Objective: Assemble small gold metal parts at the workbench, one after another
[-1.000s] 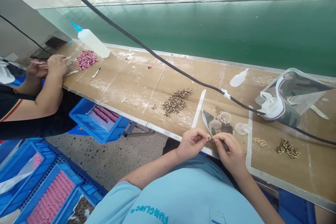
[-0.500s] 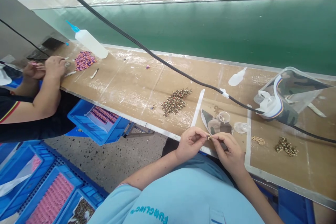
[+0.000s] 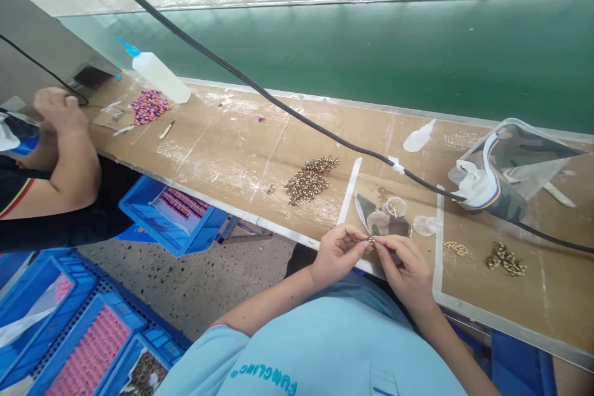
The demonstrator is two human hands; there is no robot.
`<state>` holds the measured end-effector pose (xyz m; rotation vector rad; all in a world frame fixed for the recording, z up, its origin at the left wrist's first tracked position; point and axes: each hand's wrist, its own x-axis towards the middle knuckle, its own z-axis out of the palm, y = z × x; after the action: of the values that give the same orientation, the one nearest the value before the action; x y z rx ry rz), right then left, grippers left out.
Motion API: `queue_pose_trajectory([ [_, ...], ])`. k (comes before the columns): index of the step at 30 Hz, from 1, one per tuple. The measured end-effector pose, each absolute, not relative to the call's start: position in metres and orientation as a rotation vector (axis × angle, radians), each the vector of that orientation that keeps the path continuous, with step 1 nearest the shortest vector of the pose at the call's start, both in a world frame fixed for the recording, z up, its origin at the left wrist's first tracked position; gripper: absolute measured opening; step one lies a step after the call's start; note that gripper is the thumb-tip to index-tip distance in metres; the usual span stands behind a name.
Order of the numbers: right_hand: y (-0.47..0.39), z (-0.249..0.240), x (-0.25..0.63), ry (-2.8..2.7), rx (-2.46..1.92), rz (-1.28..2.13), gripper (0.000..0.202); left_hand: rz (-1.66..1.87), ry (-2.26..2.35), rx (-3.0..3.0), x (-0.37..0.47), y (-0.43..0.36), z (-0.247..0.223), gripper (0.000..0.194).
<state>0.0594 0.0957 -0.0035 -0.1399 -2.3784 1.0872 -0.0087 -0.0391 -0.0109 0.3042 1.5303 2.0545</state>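
Between the fingertips of both hands is a small dark-and-gold piece (image 3: 370,241), too small to make out in detail. My left hand (image 3: 340,253) pinches it from one side, and my right hand (image 3: 404,265) pinches it from the other. Just beyond my fingers lie a camouflage cloth (image 3: 383,223) and a small clear round dish (image 3: 395,206); its clear lid (image 3: 427,225) sits to the right. A heap of similar dark-and-gold pieces (image 3: 307,182) lies to the left. On the right are pale beige pieces (image 3: 456,248) and a smaller dark-and-gold pile (image 3: 506,259).
A black cable (image 3: 278,105) crosses above the bench. A clear-and-camouflage pouch (image 3: 501,167) stands at right. Farther left are a white squeeze bottle (image 3: 160,77), a pink-purple pile (image 3: 149,107) and a co-worker's hands (image 3: 60,110). Blue bins (image 3: 134,201) stand below the bench edge.
My hands stay in place while the small piece between my fingertips has turned slightly. The co-worker's hands have moved left and away from the bench.
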Motion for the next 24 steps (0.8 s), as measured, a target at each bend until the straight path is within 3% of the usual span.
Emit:
queue_pose_trajectory([
  [16,0.0951,-0.0052,0.0625,-2.364,0.042,1.049,0.034,2.069,1.508,0.239,-0.0078,-0.039,-0.0137,0.028],
  [24,0.0951,-0.0014,0.0592,-2.346,-0.1,1.148,0.018,2.035,1.566,0.311,-0.0099,-0.0398,-0.0086,0.025],
])
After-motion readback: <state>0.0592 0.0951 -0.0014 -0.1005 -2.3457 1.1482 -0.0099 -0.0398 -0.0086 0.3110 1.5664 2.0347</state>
